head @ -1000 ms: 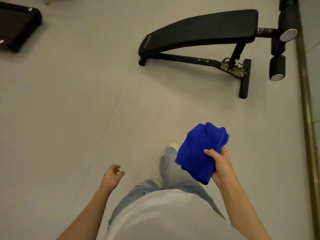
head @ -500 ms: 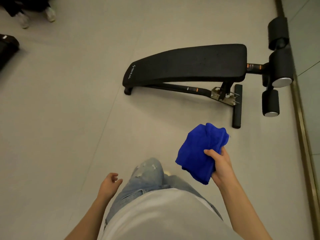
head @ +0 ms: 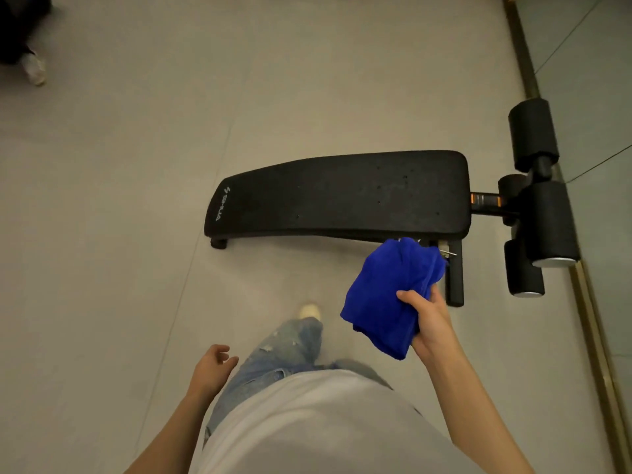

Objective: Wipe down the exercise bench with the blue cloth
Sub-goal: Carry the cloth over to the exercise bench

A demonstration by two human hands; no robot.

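A black padded exercise bench (head: pixel 342 195) lies low on the floor ahead, its curved pad running left to right with white lettering at the left end. Black foam leg rollers (head: pixel 543 217) stand at its right end. My right hand (head: pixel 429 323) grips a bunched blue cloth (head: pixel 390 295), held in the air just in front of the bench's near right edge, hiding part of the frame. My left hand (head: pixel 213 366) hangs beside my leg, fingers loosely curled, holding nothing.
A pale tiled floor (head: pixel 119 234) surrounds the bench. A gold-trimmed glass wall (head: pixel 588 302) runs along the right, close to the rollers. Another person's white shoe (head: pixel 34 70) shows at the far upper left. My jeans leg and shoe (head: pixel 309 311) step forward.
I have walked closer: the bench has grown and slid down toward me. My right hand keeps the cloth, now overlapping the bench's near right edge. The dark object at upper left left the view.
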